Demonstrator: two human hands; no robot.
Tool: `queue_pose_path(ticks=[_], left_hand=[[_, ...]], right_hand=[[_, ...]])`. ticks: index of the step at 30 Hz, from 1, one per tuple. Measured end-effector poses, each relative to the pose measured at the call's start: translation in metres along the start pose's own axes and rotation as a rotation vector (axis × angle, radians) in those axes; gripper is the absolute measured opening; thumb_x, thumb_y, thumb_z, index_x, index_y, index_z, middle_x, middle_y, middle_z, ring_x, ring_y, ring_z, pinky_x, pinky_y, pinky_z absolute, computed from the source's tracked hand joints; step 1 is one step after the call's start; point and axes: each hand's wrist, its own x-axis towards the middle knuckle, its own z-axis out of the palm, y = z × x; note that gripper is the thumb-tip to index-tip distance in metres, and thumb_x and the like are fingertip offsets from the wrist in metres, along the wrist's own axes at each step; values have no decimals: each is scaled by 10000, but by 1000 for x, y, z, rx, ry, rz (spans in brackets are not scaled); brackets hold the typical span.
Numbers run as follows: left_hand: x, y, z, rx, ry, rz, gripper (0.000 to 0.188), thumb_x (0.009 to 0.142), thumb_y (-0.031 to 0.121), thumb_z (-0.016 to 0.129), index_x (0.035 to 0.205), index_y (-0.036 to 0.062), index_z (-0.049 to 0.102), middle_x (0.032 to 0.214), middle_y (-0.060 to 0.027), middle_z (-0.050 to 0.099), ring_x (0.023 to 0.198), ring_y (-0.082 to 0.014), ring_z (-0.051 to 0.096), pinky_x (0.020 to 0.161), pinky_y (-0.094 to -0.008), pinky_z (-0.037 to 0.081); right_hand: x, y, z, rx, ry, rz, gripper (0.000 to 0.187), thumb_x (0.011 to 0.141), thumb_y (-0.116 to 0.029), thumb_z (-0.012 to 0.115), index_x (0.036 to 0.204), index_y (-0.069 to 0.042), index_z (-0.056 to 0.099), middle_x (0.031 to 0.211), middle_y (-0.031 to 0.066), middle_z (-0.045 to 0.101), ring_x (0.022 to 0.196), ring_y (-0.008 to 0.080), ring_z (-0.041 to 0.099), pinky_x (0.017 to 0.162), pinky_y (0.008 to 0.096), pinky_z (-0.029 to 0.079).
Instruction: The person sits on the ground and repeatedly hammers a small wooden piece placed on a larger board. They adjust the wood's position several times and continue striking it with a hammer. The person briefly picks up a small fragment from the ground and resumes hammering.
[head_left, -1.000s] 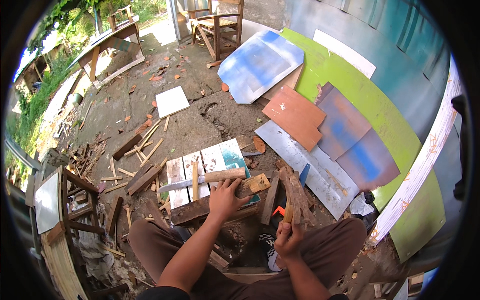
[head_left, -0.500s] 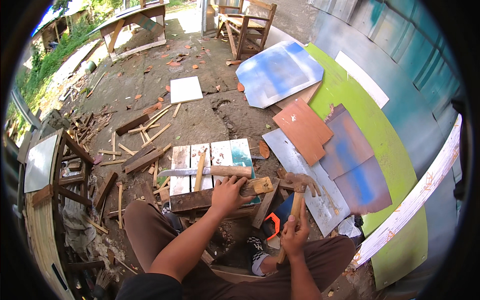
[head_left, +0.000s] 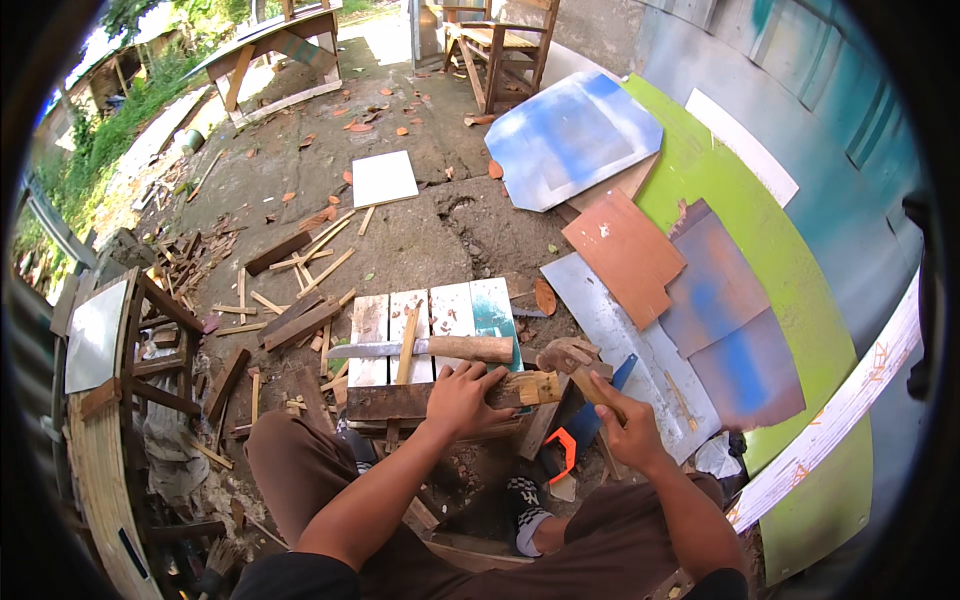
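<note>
the wooden beam (head_left: 385, 402) lies along the near edge of the slatted bench (head_left: 369, 325), its pale end jutting past the near right corner, probably so that end stays easy to reach. the left hand (head_left: 462, 402) is clamped across the beam short of that end, seemingly to steady it while staying off the tip. well apart from it, the right hand (head_left: 624, 430) is closed around the hammer (head_left: 566, 358) by its handle, leaving the head free just beside the jutting end; whether they touch i cannot tell. the knife (head_left: 468, 348) lies farther in, handle toward the right edge, a thin stick (head_left: 409, 340) crossing its blade, perhaps parked there within reach.
</note>
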Motion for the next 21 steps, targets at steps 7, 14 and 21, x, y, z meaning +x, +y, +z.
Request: queue_pose_path(ticks=[7, 14, 21], left_hand=[[7, 4, -5, 11, -38, -13, 767, 750, 632, 833, 1370, 200, 701, 1129, -53, 692, 1141, -242, 657, 974, -430, 488], [10, 4, -3, -9, -37, -30, 769, 716, 602, 860, 1340, 173, 725, 1116, -67, 701, 1164, -260, 660, 979, -420, 502], [13, 3, -6, 2, -37, 0, 768, 711, 576, 871, 1348, 173, 722, 1144, -72, 704, 1164, -268, 657, 975, -427, 502]], right_hand=[[-5, 5, -18, -172, -93, 56, 570, 962, 8, 650, 1508, -149, 614, 818, 220, 687, 669, 326, 654, 666, 402, 517], [-3, 7, -13, -164, 94, -88, 609, 936, 35, 660, 1511, -162, 615, 751, 169, 623, 609, 313, 580, 620, 399, 490], [4, 11, -13, -326, -53, -53, 590, 941, 17, 676, 1504, -149, 617, 733, 148, 586, 603, 297, 578, 606, 393, 486]])
